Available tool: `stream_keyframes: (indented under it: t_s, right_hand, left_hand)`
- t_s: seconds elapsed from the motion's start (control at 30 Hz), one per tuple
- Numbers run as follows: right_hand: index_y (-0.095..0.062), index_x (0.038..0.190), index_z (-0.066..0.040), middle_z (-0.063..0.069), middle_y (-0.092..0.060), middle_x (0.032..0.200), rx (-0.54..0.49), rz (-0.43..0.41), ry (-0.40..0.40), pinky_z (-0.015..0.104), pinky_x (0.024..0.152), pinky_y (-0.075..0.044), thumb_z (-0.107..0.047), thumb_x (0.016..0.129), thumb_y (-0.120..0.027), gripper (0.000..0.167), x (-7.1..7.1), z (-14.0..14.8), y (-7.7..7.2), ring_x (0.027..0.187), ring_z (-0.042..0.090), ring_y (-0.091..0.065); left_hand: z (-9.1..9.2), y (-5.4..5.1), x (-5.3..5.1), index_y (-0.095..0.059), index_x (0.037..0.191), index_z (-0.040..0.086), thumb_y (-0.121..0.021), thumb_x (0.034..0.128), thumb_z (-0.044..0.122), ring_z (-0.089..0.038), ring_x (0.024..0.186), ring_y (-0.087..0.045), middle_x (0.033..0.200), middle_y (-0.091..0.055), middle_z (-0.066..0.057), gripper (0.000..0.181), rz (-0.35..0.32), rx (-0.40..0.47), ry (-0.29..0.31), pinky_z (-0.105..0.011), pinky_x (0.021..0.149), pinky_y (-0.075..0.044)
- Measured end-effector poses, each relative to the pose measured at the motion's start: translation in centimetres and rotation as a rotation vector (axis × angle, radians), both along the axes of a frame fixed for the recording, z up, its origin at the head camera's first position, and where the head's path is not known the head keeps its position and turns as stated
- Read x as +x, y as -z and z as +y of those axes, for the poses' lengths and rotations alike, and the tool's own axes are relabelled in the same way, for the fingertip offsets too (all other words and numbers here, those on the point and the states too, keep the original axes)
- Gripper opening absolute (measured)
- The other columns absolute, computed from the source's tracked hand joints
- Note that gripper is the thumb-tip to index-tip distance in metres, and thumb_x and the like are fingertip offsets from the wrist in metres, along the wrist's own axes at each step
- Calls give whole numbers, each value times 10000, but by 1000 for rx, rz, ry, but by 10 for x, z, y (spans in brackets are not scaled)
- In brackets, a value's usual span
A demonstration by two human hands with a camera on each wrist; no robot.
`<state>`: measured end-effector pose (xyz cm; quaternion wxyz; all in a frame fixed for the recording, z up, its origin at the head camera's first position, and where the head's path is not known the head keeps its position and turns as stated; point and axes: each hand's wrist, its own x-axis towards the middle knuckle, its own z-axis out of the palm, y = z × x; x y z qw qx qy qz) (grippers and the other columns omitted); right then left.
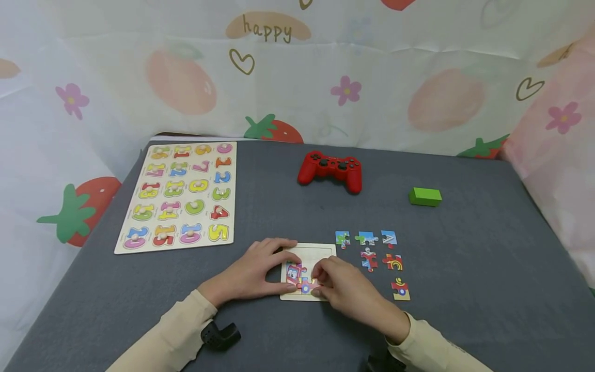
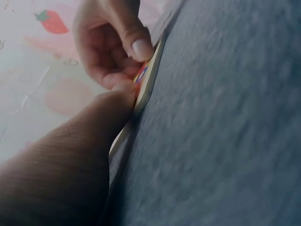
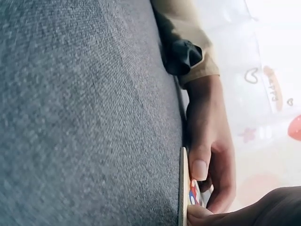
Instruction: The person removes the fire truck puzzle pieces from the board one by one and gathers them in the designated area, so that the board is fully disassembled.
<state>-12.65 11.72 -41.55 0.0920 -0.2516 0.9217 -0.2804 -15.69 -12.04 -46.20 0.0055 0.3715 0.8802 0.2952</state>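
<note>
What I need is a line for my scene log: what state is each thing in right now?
Left hand: fingers spread, resting on the tray
Right hand: fingers curled, thumb and fingertips at a puzzle piece
Puzzle tray: flat, partly filled
Six loose puzzle pieces: picture side up, outside the tray
Number board: flat, numbers facing up
Red controller: lying sticks up
Green block: lying on a long side

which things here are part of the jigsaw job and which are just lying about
Likely part of it:
- wooden puzzle tray
- puzzle pieces on it
- six loose pieces to its right

Apparently just lying about:
- red game controller
- green block
- number board
</note>
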Motion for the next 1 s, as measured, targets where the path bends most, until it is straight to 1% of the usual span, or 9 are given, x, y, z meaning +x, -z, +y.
stream_keyframes:
  t_s: [0.1, 0.23, 0.37, 0.47, 0.6, 0.67, 0.77, 0.9, 1.0]
  right_hand:
    - [-624, 886, -121, -42, -533, 797, -11, 10, 18, 240, 637, -455, -133, 806, -773, 170, 1, 0, 0, 707, 75, -499]
    - [-637, 869, -139, -49, -535, 779, -14, 8, 52, 227, 603, -434, -134, 808, -771, 147, 1, -1, 0, 678, 68, -488]
    - [-635, 850, -143, -73, -570, 744, -47, -29, 74, 218, 579, -431, -114, 816, -759, 132, 0, -2, -2, 641, 54, -510]
    - [-623, 845, -141, -81, -600, 730, -85, -65, 70, 216, 576, -443, -84, 827, -742, 133, -1, -1, -3, 630, 45, -529]
    - [-609, 851, -146, -75, -616, 743, -126, -111, 73, 221, 570, -445, -81, 848, -718, 127, -3, 5, -8, 636, 56, -538]
    - [-610, 858, -140, -67, -623, 754, -146, -123, 88, 227, 566, -446, -85, 851, -714, 118, -6, 10, -12, 642, 69, -541]
    - [-617, 860, -132, -55, -636, 767, -149, -119, 126, 237, 568, -448, -86, 842, -723, 117, -11, 24, -19, 655, 84, -548]
    - [-632, 861, -131, -47, -642, 781, -101, -114, 167, 252, 587, -453, -96, 842, -725, 102, -18, 48, -28, 673, 94, -558]
    - [-639, 863, -120, -36, -648, 799, -67, -126, 190, 260, 594, -459, -106, 850, -717, 81, -20, 65, -32, 689, 106, -574]
  left_hand:
    - [-3, 0, -2, -581, 1252, 335, -637, 827, 599, -151, 1308, -373, 1441, -425, 29, 503, -28, -3, 21, -463, 1006, -327]
    - [-4, 1, -4, -573, 1263, 345, -620, 822, 627, -156, 1309, -372, 1450, -417, 34, 526, -41, -7, 28, -479, 1011, -326]
    - [-4, 1, -4, -572, 1264, 349, -620, 819, 631, -157, 1305, -374, 1450, -417, 38, 529, -41, -9, 27, -482, 1008, -329]
    - [-4, 1, -3, -574, 1262, 347, -632, 814, 625, -155, 1309, -372, 1449, -420, 37, 531, -39, -7, 24, -478, 1011, -328]
    - [-3, -1, -3, -578, 1258, 344, -647, 811, 613, -154, 1311, -372, 1446, -423, 33, 527, -33, -6, 23, -476, 1015, -327]
    - [-3, 0, -3, -577, 1258, 346, -650, 811, 610, -154, 1313, -371, 1447, -421, 33, 524, -31, -7, 23, -477, 1017, -325]
    - [-3, 0, -3, -572, 1260, 351, -646, 815, 608, -155, 1316, -366, 1451, -416, 35, 519, -32, -10, 24, -481, 1019, -323]
    - [-3, 0, -3, -573, 1256, 358, -651, 811, 608, -148, 1320, -360, 1449, -416, 41, 516, -37, -13, 20, -475, 1026, -318]
    - [-3, 0, -3, -578, 1250, 358, -661, 806, 603, -145, 1321, -359, 1445, -420, 42, 513, -32, -10, 18, -471, 1028, -317]
